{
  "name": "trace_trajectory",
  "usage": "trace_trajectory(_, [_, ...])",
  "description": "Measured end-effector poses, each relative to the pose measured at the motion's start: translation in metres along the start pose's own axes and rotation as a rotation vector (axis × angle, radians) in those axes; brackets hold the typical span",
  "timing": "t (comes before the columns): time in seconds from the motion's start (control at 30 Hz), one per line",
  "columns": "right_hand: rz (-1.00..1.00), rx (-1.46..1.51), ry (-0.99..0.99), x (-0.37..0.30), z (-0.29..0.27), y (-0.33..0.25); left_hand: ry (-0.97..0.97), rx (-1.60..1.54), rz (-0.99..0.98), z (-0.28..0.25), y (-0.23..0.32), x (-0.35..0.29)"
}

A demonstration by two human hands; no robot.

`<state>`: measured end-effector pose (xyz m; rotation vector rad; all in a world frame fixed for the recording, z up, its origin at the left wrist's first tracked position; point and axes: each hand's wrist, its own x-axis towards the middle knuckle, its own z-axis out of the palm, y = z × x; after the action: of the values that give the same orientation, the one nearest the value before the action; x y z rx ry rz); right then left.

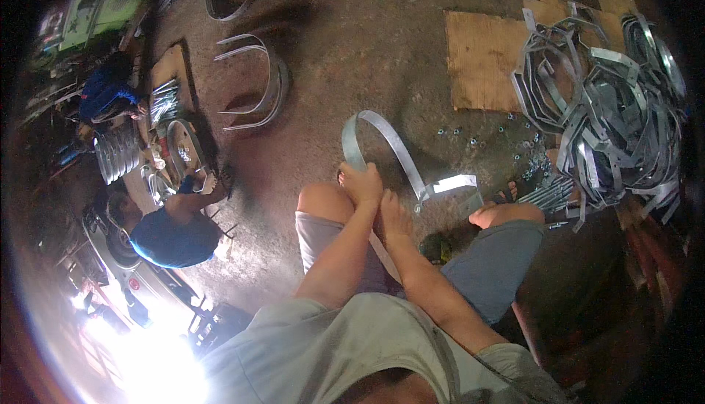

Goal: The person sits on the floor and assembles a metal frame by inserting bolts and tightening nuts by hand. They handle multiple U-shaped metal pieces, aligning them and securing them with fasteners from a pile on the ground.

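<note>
My left hand (pixel 361 186) is closed around one leg of a curved flat metal band (pixel 393 137). The band arches up and away from my knees, then runs down to the right. At its far leg sits a bright bent metal tab (pixel 455 182) with what looks like a bolt beside it. My right hand (pixel 396 220) lies just right of my left wrist, between my knees. Its fingers are curled under, and whatever they hold is hidden behind the hand.
Bent metal straps lie in a large pile (pixel 609 110) at right, by cardboard (pixel 481 62), scattered nuts (pixel 474 139) and long bolts (pixel 547 195). Curved bands (pixel 275 88) rest on the floor ahead. At left, a person in blue (pixel 176 231) sits by a board with metal parts; another person (pixel 106 95) is beyond.
</note>
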<state>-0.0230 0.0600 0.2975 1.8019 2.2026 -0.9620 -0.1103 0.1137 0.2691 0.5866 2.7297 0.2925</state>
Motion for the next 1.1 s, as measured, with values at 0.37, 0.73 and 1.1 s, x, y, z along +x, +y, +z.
trace_trajectory(0.37, [0.060, 0.297, -0.049, -0.015, 0.100, -0.014, -0.175, -0.247, -0.123, 0.004, -0.037, 0.049])
trace_trajectory(0.73, [0.082, 0.227, -0.013, -0.014, 0.079, 0.011, -0.139, -0.141, -0.158, 0.016, -0.022, 0.025])
trace_trajectory(1.1, [-0.050, 0.176, -0.069, -0.019, 0.093, 0.043, -0.108, -0.268, -0.127, 0.021, -0.012, 0.009])
